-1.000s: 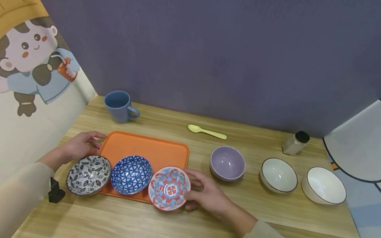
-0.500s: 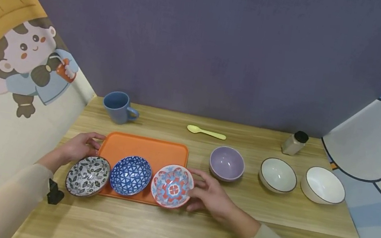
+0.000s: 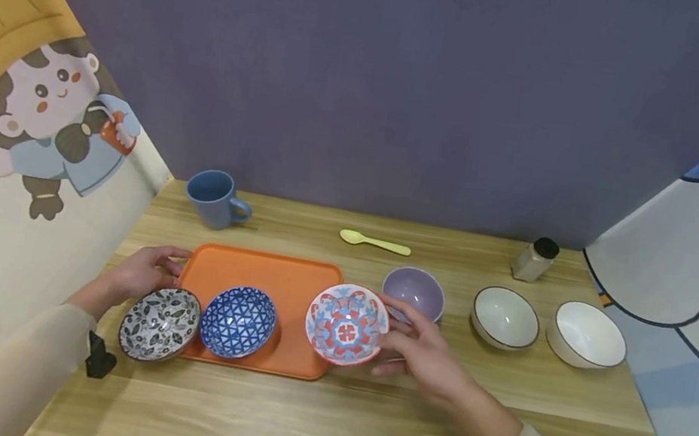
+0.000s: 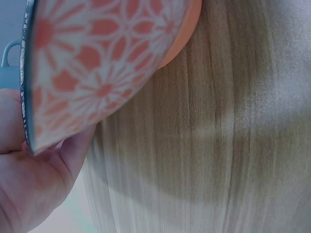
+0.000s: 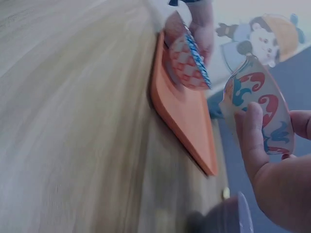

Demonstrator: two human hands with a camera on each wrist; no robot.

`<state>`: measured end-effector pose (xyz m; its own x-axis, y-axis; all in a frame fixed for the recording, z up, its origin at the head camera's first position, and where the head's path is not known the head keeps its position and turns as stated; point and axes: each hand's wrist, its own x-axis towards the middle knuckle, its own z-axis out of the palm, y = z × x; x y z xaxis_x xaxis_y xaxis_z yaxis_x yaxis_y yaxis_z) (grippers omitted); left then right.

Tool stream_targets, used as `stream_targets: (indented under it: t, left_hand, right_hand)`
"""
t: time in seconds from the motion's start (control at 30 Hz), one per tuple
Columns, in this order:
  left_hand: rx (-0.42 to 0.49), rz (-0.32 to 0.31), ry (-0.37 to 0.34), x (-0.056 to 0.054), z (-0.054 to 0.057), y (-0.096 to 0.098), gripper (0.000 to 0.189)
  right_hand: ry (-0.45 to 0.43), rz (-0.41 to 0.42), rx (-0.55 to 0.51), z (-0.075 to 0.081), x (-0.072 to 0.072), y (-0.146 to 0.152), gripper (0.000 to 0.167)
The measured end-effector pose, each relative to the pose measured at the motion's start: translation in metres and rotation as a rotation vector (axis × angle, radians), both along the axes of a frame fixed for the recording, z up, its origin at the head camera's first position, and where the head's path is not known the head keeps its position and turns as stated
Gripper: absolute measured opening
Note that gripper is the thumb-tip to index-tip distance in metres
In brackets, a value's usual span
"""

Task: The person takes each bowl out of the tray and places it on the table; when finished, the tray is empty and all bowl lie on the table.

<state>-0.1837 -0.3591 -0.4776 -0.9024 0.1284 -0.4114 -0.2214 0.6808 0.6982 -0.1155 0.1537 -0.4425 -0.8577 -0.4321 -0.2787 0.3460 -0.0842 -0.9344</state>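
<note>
My right hand point(image 3: 427, 352) holds a white bowl with red and blue patterns point(image 3: 346, 324) by its right side, raised over the right edge of the orange tray point(image 3: 297, 267). In the right wrist view, fingers point(image 5: 252, 136) lie along this bowl's outer wall. A blue-and-white bowl point(image 3: 238, 322) is on the tray's front middle. My left hand point(image 3: 142, 269) is behind a black-and-white leaf-patterned bowl point(image 3: 159, 324) at the tray's left edge. In the left wrist view, this bowl's red-flowered outside point(image 4: 102, 73) partly covers the hand, hiding how the fingers meet it.
A blue mug point(image 3: 215, 200) and a yellow spoon point(image 3: 376, 243) lie toward the back. A purple bowl point(image 3: 414, 289) stands just behind my right hand. Farther right are a pale dark-rimmed bowl point(image 3: 505, 319), a white bowl point(image 3: 588, 336) and a black-lidded jar point(image 3: 535, 261).
My right hand has lifted the red-and-blue-patterned bowl and carried it rightward and slightly back, away from the blue-and-white one. The left hand and the leaf-patterned bowl stay where they were.
</note>
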Motion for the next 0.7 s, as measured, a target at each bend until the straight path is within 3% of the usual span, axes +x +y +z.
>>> stream_targets:
  t: [0.33, 0.53, 0.7]
  left_hand:
    - [0.010, -0.010, 0.011, 0.000, 0.000, -0.002, 0.063]
    - [0.025, -0.011, -0.003, 0.000, -0.001, -0.002, 0.062]
    - [0.056, -0.032, 0.039, 0.000, -0.003, -0.005, 0.062]
  right_hand:
    - [0.042, -0.098, 0.065, 0.018, 0.009, 0.067, 0.067]
    - [0.082, -0.145, -0.025, 0.019, 0.022, 0.118, 0.060]
    - [0.083, -0.214, -0.090, 0.014, 0.037, 0.157, 0.060]
